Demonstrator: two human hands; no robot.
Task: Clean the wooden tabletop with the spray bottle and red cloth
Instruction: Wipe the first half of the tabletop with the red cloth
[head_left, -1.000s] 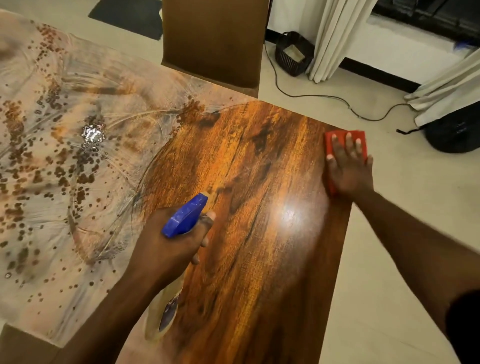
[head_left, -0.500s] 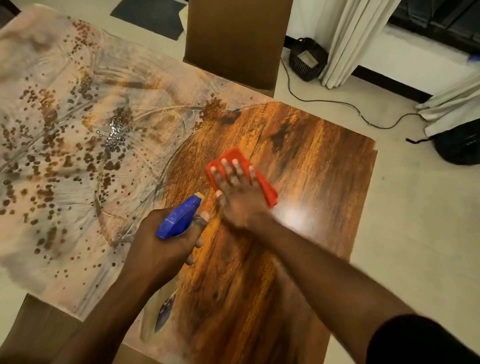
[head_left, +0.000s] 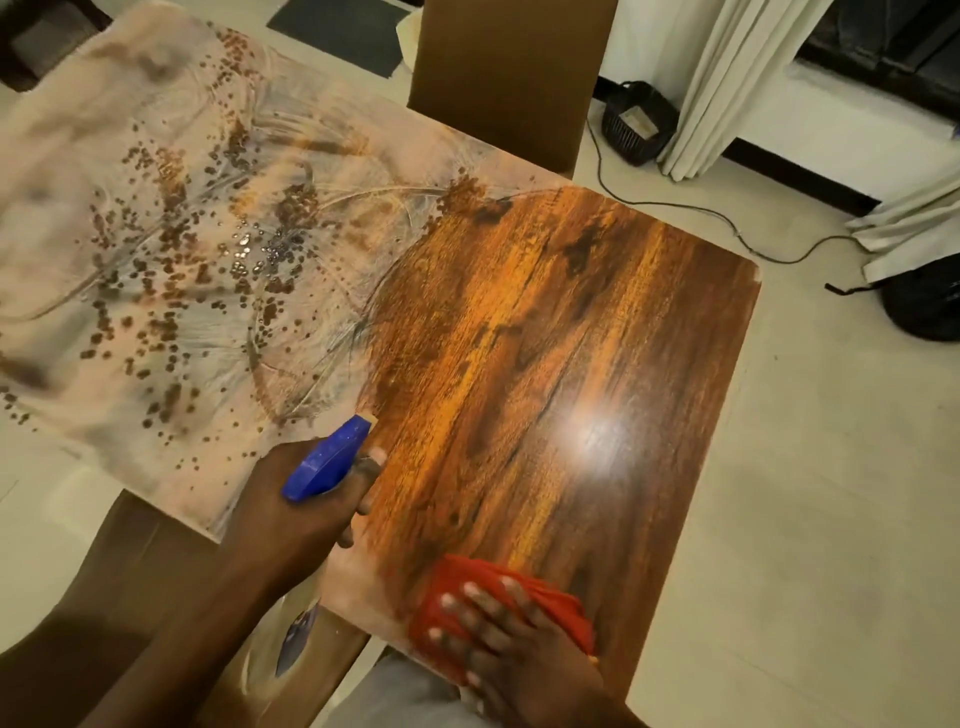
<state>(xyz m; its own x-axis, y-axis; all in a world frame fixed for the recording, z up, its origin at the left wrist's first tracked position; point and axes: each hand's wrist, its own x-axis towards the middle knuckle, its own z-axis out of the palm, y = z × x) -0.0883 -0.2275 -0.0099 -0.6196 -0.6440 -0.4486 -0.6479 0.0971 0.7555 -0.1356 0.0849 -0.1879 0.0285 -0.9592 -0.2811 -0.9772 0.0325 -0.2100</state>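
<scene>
Your left hand (head_left: 296, 512) is wrapped around the neck of the spray bottle (head_left: 328, 462), fingers curled closed on it, index finger (head_left: 371, 465) lying at the trigger under the blue head. The nozzle tip points away from you, toward the boundary between the filmed and the clear part of the wooden tabletop (head_left: 597, 332). The bottle's pale body runs down below your wrist and shows past the near table edge; its label is blurred and cannot be read.

Your right hand (head_left: 511, 647) lies flat on the red cloth (head_left: 457, 587), fingers spread and extended, palm pressing the cloth onto the surface. The cloth sits at the near edge of the tabletop, toward the near right corner, bunched under your fingers and showing on both sides of the hand.

The tabletop is in two conditions. The right portion is glossy dark-and-orange grain with a bright light reflection (head_left: 597, 436) on it. The left portion carries a pale, milky film (head_left: 156, 312) marked with curved streaks and many brown speckles, with a cluster of shining droplets (head_left: 260, 252) near its middle.

A brown chair back (head_left: 509, 78) stands at the far edge of the table. On the floor beyond lie a black cable (head_left: 691, 208), a small dark basket (head_left: 636, 122) and white curtains (head_left: 727, 78).
</scene>
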